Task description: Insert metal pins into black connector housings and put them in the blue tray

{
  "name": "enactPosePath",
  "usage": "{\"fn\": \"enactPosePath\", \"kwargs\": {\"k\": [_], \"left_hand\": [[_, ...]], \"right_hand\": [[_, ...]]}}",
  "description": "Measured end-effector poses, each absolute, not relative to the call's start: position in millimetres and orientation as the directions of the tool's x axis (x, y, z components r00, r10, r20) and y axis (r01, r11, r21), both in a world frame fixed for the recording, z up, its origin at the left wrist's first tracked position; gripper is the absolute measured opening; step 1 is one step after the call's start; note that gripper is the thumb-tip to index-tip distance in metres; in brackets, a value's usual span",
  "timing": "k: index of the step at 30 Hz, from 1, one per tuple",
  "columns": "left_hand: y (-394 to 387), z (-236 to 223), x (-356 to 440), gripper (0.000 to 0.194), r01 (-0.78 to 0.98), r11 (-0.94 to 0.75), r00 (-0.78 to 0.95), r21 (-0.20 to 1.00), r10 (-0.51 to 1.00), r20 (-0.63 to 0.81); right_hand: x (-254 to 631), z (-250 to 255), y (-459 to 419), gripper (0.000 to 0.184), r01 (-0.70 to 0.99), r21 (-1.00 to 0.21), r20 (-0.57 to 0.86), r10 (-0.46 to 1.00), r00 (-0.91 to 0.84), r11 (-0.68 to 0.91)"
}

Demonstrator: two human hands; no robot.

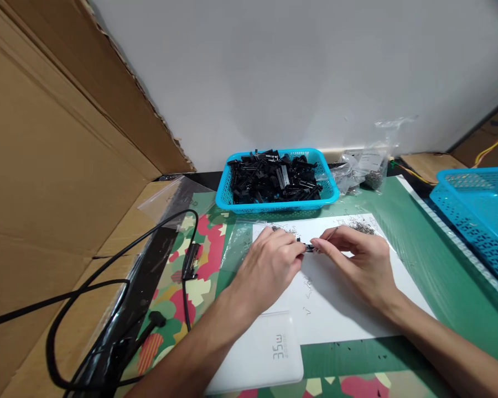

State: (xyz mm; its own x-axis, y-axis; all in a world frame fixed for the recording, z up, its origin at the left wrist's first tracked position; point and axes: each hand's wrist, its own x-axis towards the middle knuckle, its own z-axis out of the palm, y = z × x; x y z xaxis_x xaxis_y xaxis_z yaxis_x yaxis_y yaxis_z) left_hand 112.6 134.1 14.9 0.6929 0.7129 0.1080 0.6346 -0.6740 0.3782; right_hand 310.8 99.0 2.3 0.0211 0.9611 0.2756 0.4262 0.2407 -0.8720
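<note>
Above a white paper sheet, my left hand is closed on a small black plastic part. The part's right end sticks out past the fingertips. From the right, my right hand reaches to that end with thumb and forefinger pinched, and a thin metal piece seems to show between the fingers. Its exact kind is too small to tell. Small bent metal wires lie scattered on the paper, with denser piles of them along its far edge, partly behind my hands.
A blue basket heaped with black plastic parts stands at the back. Clear bags lie beside it. Another blue basket is at right. A white power bank marked 35W lies in front; black cables loop at left beside cardboard.
</note>
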Motion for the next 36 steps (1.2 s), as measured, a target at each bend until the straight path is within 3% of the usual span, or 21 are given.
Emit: {"fn": "enactPosePath", "kwargs": {"k": [3, 7, 14, 19, 23, 28, 32, 36], "left_hand": [[135.2, 16.1, 110.7, 0.01, 0.652, -0.618, 0.646, 0.439, 0.756, 0.106], [135.6, 19.0, 109.2, 0.03, 0.656, -0.559, 0.606, 0.508, 0.791, 0.088], [139.0, 18.1, 107.7, 0.016, 0.646, -0.593, 0.645, 0.481, 0.761, 0.072], [140.2, 17.0, 106.9, 0.018, 0.646, -0.59, 0.642, 0.484, 0.763, 0.074], [141.1, 15.4, 105.7, 0.021, 0.625, -0.583, 0.641, 0.519, 0.763, 0.086], [141.2, 17.4, 106.1, 0.019, 0.639, -0.561, 0.631, 0.525, 0.773, 0.059], [140.0, 21.8, 107.2, 0.024, 0.629, -0.559, 0.641, 0.54, 0.766, 0.046], [139.2, 21.3, 106.1, 0.015, 0.626, -0.59, 0.649, 0.51, 0.757, 0.08]], "right_hand": [[314.1, 2.6, 99.8, 0.014, 0.421, -0.866, 0.295, 0.955, -0.006, 0.27], [317.8, 2.0, 100.3, 0.015, 0.417, -0.868, 0.291, 0.957, -0.013, 0.27], [320.1, -0.1, 102.2, 0.017, 0.432, -0.864, 0.255, 0.965, -0.062, 0.256], [323.2, 3.9, 105.6, 0.024, 0.529, -0.752, 0.333, 0.92, -0.207, 0.392], [328.3, 1.3, 106.7, 0.013, 0.636, -0.645, 0.202, 0.898, -0.392, 0.423], [333.9, -9.4, 110.7, 0.018, 0.709, -0.502, 0.14, 0.856, -0.497, 0.494], [336.6, -10.1, 114.3, 0.016, 0.692, -0.493, 0.174, 0.839, -0.516, 0.528], [339.2, -9.1, 115.4, 0.013, 0.667, -0.506, 0.203, 0.828, -0.523, 0.546]]}}
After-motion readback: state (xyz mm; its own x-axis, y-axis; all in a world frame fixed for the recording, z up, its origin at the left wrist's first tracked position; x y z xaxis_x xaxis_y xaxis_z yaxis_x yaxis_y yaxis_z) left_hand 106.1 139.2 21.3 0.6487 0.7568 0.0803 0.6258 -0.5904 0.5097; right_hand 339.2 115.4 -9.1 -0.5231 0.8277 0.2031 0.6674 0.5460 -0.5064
